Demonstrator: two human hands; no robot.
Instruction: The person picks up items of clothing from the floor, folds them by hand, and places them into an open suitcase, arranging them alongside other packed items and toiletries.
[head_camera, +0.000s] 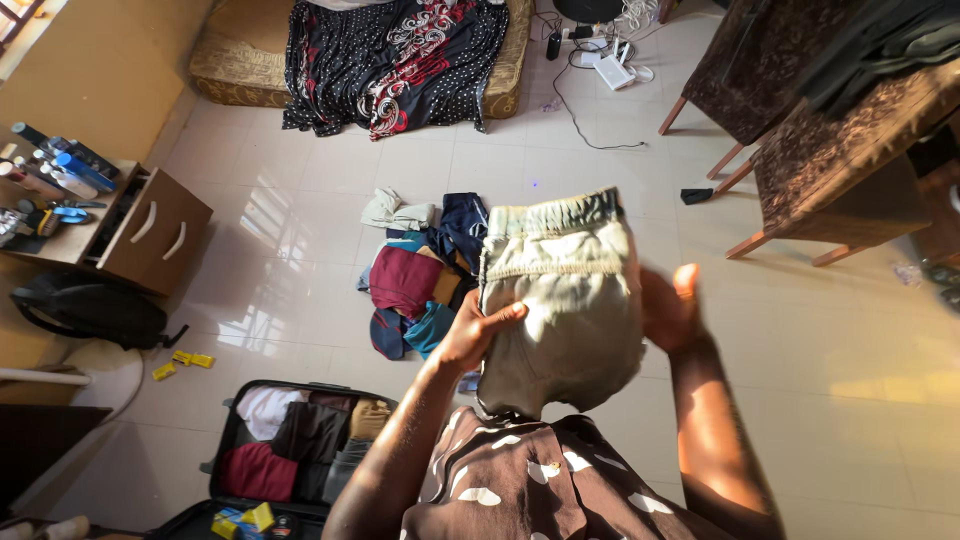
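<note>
Spreading across the whole view was a pale tiled floor (330, 200), sunlit in patches. At its far edge lay a mattress (225, 60) draped with a dark dotted cloth (400, 60) bearing red and white swirls. Two wooden chairs (800, 150) with brown patterned seats stood at the right, dark clothing piled on them. At the left stood a low wooden surface (60, 235) with a drawer pulled open (155, 230), carrying bottles and small blue items. A black backpack (90, 310) slumped on the floor beside it. An open suitcase (290, 445) lay near the person's feet, packed with folded red, dark and tan clothes. Beyond it, a heap of clothes (420, 270) in maroon, navy, teal and pale green sat on the tiles.

Held up in front of the chest, above the floor and between both hands, was a pair of pale green shorts (560, 300), waistband uppermost. The left hand (475, 330) pinched their left edge, fingers (500, 315) closed on the fabric. The right hand (670, 310) pressed against the right edge, thumb raised; whether its fingers gripped behind the cloth could not be told.
</note>
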